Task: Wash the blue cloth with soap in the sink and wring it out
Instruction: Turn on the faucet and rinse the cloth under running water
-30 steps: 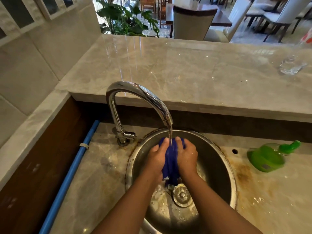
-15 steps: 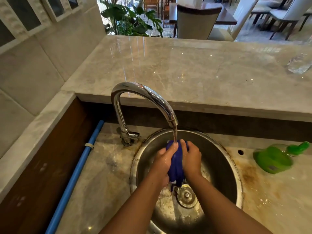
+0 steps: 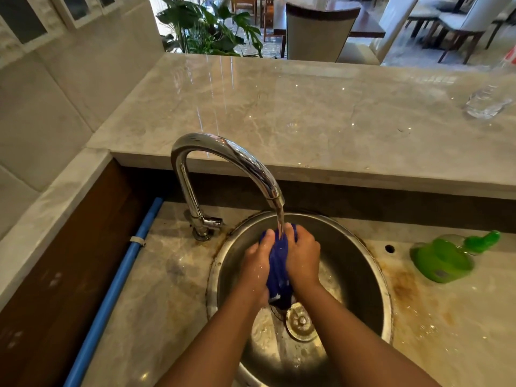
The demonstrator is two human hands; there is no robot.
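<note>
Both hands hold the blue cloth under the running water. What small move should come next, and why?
Probably rub the two halves of the blue cloth against each other under the stream. The left hand and right hand already press it bunched between them, water from the tap falls on its top, and it hangs over the sink.

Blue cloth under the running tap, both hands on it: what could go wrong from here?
1. The stream from the faucet lands on the blue cloth bunched between the left hand and right hand; it may splash onto the already wet counter.
2. The cloth's tail hangs just above the drain and could cover it, slowing drainage.
3. The green soap bottle lies on its side and might leak.
</note>
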